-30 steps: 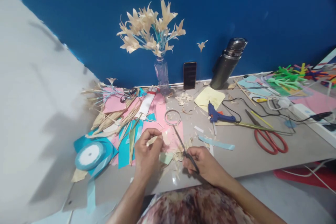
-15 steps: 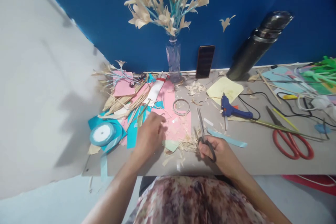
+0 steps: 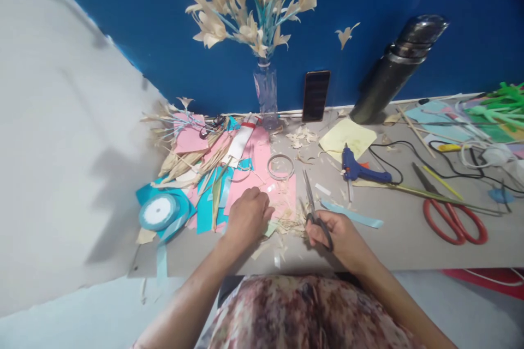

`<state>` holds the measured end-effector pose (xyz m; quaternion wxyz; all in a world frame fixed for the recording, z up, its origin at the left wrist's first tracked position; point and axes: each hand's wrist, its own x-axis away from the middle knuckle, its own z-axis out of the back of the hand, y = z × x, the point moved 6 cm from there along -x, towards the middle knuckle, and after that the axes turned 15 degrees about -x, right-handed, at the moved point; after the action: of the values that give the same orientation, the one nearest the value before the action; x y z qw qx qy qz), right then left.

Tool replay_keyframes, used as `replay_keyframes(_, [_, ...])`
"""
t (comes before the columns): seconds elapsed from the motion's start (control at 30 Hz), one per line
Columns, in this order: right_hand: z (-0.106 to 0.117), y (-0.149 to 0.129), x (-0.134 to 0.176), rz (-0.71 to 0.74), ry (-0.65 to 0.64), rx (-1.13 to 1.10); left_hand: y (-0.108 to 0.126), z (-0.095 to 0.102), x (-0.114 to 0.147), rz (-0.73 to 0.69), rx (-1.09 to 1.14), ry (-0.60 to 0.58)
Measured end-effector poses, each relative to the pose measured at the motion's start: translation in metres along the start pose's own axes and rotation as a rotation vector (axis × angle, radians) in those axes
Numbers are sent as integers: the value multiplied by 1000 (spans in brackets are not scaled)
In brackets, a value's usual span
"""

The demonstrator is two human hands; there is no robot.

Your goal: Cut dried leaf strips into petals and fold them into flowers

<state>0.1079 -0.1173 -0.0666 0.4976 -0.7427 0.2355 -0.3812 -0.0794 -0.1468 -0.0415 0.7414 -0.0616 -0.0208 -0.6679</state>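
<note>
My right hand (image 3: 331,234) is closed around the dark handles of a pair of scissors (image 3: 311,196), whose blades point away from me above the table. Dry, straw-coloured husk scraps (image 3: 292,224) lie just left of it. With fingers curled, my left hand (image 3: 249,215) is over the near part of a pink paper sheet (image 3: 286,191); what it holds, if anything, is hidden beneath the fingers. Beyond it lies a silver tape ring (image 3: 280,167). Dried husk strips (image 3: 216,196) and blue paper (image 3: 204,215) are at its left.
A clear bottle (image 3: 267,92) holds husk flowers (image 3: 249,11). Along the wall stand a phone (image 3: 316,95) and a dark flask (image 3: 397,73). At right lie a blue glue gun (image 3: 360,169) with its cord and red-handled scissors (image 3: 452,221). A ribbon spool (image 3: 158,211) is at left.
My left hand has shifted right, over the pink paper and closer to the scraps, its fingers more curled. My right hand keeps the scissors in nearly the same place. The view has shifted slightly.
</note>
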Motion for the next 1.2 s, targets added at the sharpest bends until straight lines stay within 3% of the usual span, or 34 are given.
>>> replay_keyframes(0.63, [-3, 6, -7, -42, -35, -44, -3, -1, -9, -50, -57, -71])
replay_keyframes(0.8, [0, 8, -7, -49, -27, -57, -3, -1, -11, -72, -87, -40])
replay_keyframes(1.0, [1, 4, -8, -40, -21, -54, -5, -9, -13, -46, -86, -14])
replay_keyframes(1.2, [3, 7, -10, -54, -8, -37, -12, -3, -13, 62, 89, -60])
